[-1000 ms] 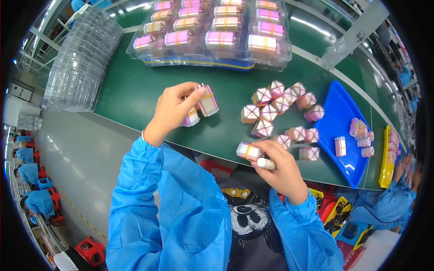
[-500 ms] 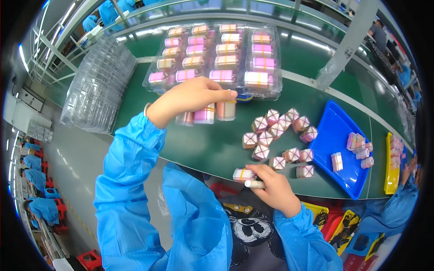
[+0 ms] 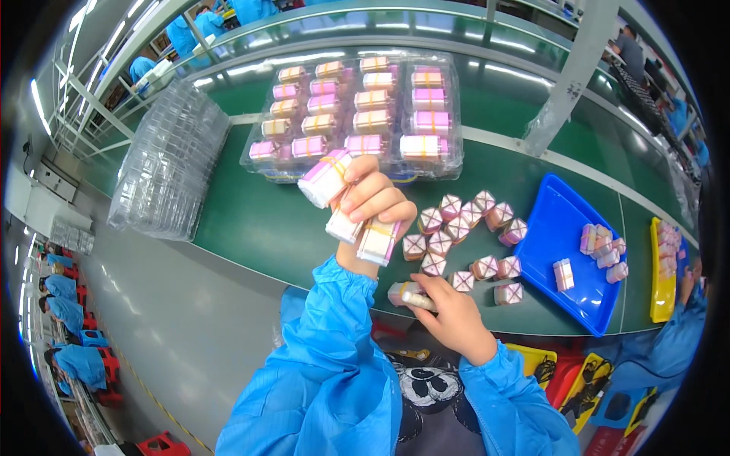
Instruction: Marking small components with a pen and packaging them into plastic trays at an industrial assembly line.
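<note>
My left hand (image 3: 372,201) is raised over the green belt (image 3: 251,228), gripping three pink-and-white banded bundles (image 3: 328,176) fanned out between its fingers. It hovers just in front of a clear plastic tray (image 3: 357,114) filled with several similar bundles in rows. My right hand (image 3: 449,315) rests at the belt's near edge, closed on one small bundle (image 3: 404,293). A loose cluster of several banded bundles (image 3: 456,228) stands on the belt between my hands and to the right.
A blue tray (image 3: 563,235) with a few bundles lies at the right, a yellow tray (image 3: 660,273) beyond it. A stack of empty clear trays (image 3: 167,163) sits at the left. A wrapped pillar (image 3: 570,76) rises behind. Other blue-clad workers sit at lower left.
My left hand has swung back from the clear tray toward me, still gripping the bundles, now fanned upward. My right hand stays at the belt edge with its bundle.
</note>
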Motion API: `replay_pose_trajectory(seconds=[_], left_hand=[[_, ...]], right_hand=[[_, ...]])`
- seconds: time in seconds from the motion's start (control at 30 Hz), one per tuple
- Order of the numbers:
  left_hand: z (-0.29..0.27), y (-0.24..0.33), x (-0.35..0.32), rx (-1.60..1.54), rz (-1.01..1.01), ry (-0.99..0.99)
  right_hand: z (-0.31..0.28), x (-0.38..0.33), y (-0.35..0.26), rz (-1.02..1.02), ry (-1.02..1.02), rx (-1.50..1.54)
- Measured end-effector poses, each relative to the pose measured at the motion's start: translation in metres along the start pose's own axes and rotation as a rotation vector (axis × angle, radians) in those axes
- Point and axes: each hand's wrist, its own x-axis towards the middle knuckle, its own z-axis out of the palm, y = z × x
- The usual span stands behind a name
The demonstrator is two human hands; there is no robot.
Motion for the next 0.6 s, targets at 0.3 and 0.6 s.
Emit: replay_pose_trajectory(seconds=[0.3,0.6], left_hand=[[0.003,0.003,-0.009,-0.095,0.084,-0.037],[0.005,0.011,-0.028,-0.091,0.205,0.135]], right_hand=[[0.012,0.012,-0.017,-0.021,0.080,0.054],[0.027,0.028,-0.021,0.027,0.075,-0.164]])
